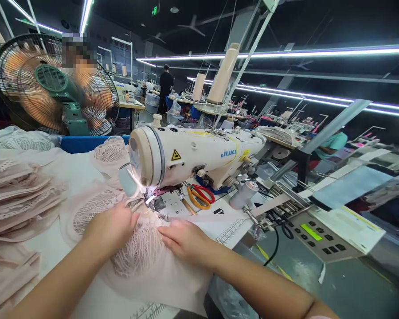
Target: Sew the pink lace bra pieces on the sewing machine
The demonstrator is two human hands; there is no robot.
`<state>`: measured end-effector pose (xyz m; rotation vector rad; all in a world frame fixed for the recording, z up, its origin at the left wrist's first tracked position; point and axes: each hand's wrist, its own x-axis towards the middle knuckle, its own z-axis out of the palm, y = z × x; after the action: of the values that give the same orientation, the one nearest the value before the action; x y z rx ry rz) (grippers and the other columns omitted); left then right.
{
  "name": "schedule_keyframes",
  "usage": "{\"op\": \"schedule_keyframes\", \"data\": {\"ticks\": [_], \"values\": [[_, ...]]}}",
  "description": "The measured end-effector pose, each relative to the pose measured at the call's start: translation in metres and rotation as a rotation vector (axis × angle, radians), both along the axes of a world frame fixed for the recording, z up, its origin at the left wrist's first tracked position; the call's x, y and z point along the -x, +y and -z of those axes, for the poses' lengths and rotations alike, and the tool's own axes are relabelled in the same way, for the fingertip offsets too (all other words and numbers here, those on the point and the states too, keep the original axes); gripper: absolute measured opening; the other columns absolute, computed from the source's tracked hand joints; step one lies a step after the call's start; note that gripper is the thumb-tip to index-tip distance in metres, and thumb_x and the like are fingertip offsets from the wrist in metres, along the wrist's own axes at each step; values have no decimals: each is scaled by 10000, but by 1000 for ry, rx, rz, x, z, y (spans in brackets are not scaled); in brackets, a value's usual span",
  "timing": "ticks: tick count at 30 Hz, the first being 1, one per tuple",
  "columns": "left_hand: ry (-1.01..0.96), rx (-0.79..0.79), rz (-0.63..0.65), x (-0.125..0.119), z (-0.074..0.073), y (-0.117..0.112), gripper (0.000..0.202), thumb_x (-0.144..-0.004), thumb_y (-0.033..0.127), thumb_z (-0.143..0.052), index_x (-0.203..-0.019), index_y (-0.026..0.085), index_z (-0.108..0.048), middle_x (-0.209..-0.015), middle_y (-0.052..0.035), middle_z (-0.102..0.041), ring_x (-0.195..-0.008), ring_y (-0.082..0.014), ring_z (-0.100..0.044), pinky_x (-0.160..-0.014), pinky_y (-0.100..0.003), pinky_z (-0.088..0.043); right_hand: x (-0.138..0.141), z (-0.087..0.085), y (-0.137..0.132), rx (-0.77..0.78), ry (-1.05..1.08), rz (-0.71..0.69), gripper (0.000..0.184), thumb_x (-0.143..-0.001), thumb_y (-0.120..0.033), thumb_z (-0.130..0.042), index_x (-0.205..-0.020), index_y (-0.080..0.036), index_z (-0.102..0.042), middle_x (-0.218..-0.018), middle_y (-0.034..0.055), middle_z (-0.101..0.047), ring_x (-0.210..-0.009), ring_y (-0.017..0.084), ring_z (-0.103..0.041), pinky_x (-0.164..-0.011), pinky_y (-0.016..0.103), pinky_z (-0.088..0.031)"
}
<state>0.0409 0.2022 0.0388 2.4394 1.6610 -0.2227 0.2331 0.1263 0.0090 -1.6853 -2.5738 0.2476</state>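
A pale pink lace fabric piece (138, 254) lies across the sewing machine bed, its upper edge by the needle area. My left hand (111, 226) is closed on this fabric just left of the presser foot (149, 198), fingertips partly hidden. To the right, my right hand (184, 239) pinches the fabric edge between thumb and curled fingers. Above both hands is the white sewing machine head (193, 153), with its lamp lit at the needle. A narrow pale band (206, 217) runs in from the right toward the needle area.
Stacked pink fabric pieces (16, 199) lie at the left, beyond my left arm. Orange-handled scissors (199, 197) and a grey thread spool (244, 195) rest behind the needle. A control panel (314, 235) stands at the right; a large fan (56, 88) is at the back left.
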Motion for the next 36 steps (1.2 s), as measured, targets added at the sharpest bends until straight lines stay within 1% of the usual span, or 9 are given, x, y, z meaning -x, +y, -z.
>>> {"op": "schedule_keyframes", "data": {"ticks": [5,7,10,14,19,22,25,28,36], "values": [[173,-255,181,-13,-10,-32,507,-880,456,-349,-1060,87,-647,-1195,-218,-560,-1107,-359,-512,-819,-465,-464,-11,1,-15,14,39,-29,266,-924,-267,-447,-1121,-164,-593,-878,64,-584,-791,173,-496,-664,269,-338],[197,-172,220,-17,-8,-45,579,-813,531,-419,-1097,80,-645,-1247,-231,-543,-1180,-390,-454,-873,-523,-441,-12,3,-18,13,46,-19,287,-916,-259,-460,-1154,-164,-588,-909,74,-580,-811,180,-498,-686,276,-357],[221,30,120,-22,-5,-54,789,-696,571,-517,-1268,27,-529,-1349,-238,-474,-1228,-421,-399,-849,-545,-461,-12,5,-17,4,47,-8,312,-910,-253,-470,-1186,-171,-590,-918,85,-585,-819,190,-503,-688,289,-371],[282,95,79,-24,-5,-48,938,-702,564,-518,-1410,-19,-324,-1480,-209,-324,-1337,-389,-274,-959,-491,-418,-10,5,-12,-4,29,8,308,-908,-274,-467,-1175,-188,-593,-914,78,-605,-821,200,-531,-646,290,-363],[346,88,94,-17,-9,-32,874,-754,569,-482,-1414,12,-343,-1488,-184,-326,-1369,-363,-232,-1035,-462,-347,-5,-3,2,35,-18,18,294,-926,-298,-427,-1163,-211,-579,-888,51,-661,-792,193,-591,-577,283,-324],[339,50,22,-10,-7,-24,879,-748,588,-504,-1447,93,-308,-1546,-144,-203,-1384,-403,-165,-988,-504,-375,0,-10,11,60,-74,37,301,-937,-311,-404,-1176,-223,-565,-890,46,-684,-792,198,-618,-548,283,-303],[267,34,-53,-2,-3,-14,871,-742,594,-527,-1471,194,-267,-1573,-132,-78,-1307,-444,-314,-875,-499,-444,6,-16,17,107,-135,49,343,-949,-325,-373,-1244,-225,-518,-888,45,-697,-793,217,-636,-528,290,-296],[175,73,-80,5,2,-4,886,-735,564,-556,-1484,233,-219,-1571,-161,-33,-1101,-386,-546,-772,-440,-484,9,-19,20,134,-164,51,374,-952,-331,-363,-1287,-212,-479,-868,44,-703,-785,231,-646,-506,295,-291],[134,53,-37,13,8,6,876,-702,560,-575,-1467,262,-266,-1572,-142,-69,-1069,-352,-568,-759,-412,-489,5,-16,14,117,-126,9,419,-932,-323,-423,-1326,-179,-442,-898,82,-700,-825,236,-647,-537,297,-333]]}}
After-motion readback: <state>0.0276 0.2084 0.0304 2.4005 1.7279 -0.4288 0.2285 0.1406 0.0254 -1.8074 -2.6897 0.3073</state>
